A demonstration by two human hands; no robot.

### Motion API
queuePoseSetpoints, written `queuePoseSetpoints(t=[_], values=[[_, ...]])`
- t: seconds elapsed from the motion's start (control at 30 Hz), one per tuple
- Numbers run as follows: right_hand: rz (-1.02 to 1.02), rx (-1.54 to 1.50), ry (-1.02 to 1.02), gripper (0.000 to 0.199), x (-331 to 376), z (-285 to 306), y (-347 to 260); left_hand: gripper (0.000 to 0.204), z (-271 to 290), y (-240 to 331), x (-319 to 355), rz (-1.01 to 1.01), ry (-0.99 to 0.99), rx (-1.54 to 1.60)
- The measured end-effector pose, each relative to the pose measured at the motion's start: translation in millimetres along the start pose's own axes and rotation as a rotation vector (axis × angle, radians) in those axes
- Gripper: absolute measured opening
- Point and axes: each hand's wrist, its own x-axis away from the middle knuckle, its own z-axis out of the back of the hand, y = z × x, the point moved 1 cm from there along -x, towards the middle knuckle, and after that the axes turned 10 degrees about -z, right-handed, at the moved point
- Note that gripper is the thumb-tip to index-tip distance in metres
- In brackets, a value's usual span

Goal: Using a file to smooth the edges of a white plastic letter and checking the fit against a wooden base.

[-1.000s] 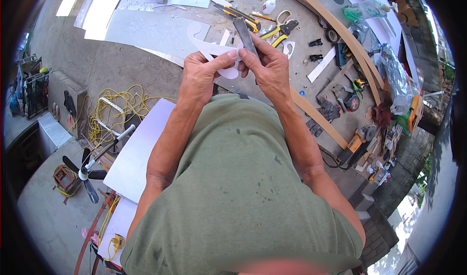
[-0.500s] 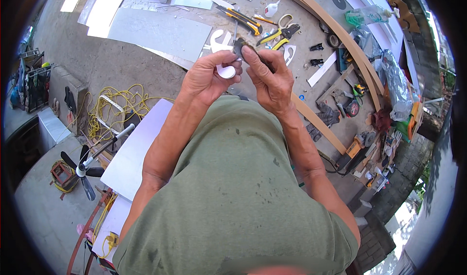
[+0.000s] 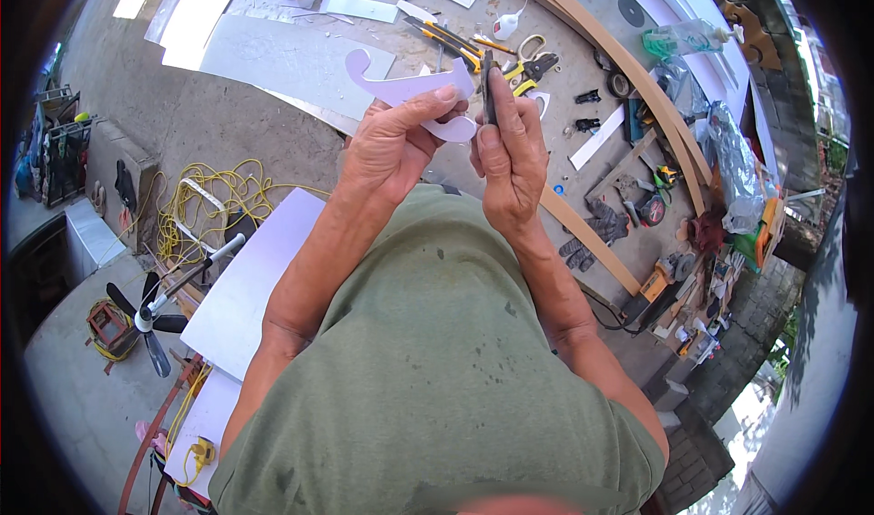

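A: Where's the curved pale piece [image 3: 401, 88] relative to your hands?

B: In your left hand [image 3: 391, 148], pinched between thumb and fingers. Its long hooked arm sticks out to the far left, past your thumb; a short rounded lobe shows on the near side, to the right. Your right hand [image 3: 515, 158] is just right of it, gripping a dark narrow strip [image 3: 489, 87], one end pointing far. Strip sits just beside the piece's right end. Can't tell if they touch.

A: Diff vs half a second ago?

B: Your hands were closer together then, strip slanted, less of the piece's outline showing. Now you have its broad face up, long arm out to the left, strip more upright and farther right.

A: Containers?

B: Two. White squeeze bottle [image 3: 505, 28] with a thin nozzle, far side, beyond your right hand, near the yellow-handled snips [image 3: 543, 62]; can't see inside. Clear bottle [image 3: 681, 40] on its side, far right, pale head pointing right. Green shows in it; can't tell if that's liquid.
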Motion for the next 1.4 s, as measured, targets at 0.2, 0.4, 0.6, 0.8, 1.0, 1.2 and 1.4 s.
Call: queuePoseSetpoints(t=[0.2,0.4,0.6,0.8,1.0,1.2,1.4], values=[[-0.151,-0.15,-0.053,0.047,5.6,-1.2,11.6,0.018,-3.4,-3.7,-1.4,-0.016,0.003,0.043],[-0.11,-0.143,-0.071,0.046,7.4,0.5,16.8,0.021,-6.6,-4.7,-3.1,-0.013,0.048,0.028],[0.021,-0.046,-0.043,0.047,-11.1,-0.4,14.2,0.022,-9.4,-8.5,-3.8,-0.036,-0.013,0.103],[-0.036,-0.093,-0.065,0.047,-5.9,2.5,19.9,0.023,-16.2,-12.7,0.2,-0.044,0.079,0.009],[-0.055,-0.046,-0.049,0.046,-7.2,1.5,21.5,0.025,-15.6,-15.6,-8.7,-0.107,0.07,-0.045],[-0.12,-0.181,-0.035,0.043,-1.1,0.8,30.4,0.025,-20.4,-18.0,-11.1,-0.147,0.121,-0.073],[-0.097,-0.15,-0.066,0.043,-18.3,6.6,27.9,0.021,-20.0,-20.8,-9.3,-0.182,0.035,-0.125]])
